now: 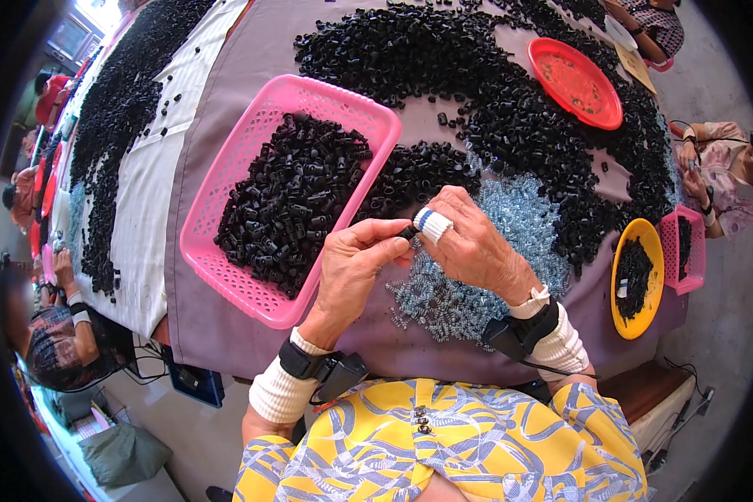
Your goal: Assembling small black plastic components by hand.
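Note:
My left hand [353,269] pinches a small black plastic piece [408,232] between thumb and fingers. My right hand [475,244] meets it from the other side, its fingers curled and closed at the same piece. Whether a second part is in those fingers is hidden. A white finger sleeve with a blue stripe [433,224] covers one right finger. Under and beyond my right hand spreads a heap of small pale metal springs [523,219]. Left of my hands stands a pink plastic basket [205,238] filled with black pieces [297,197].
Loose black pieces [402,50] cover much of the table's purple cloth [226,134]. A red tray [573,71] lies far right. A yellow dish [651,284] and a smaller pink basket [686,280] stand at the right edge. Other people sit around the tables on both sides.

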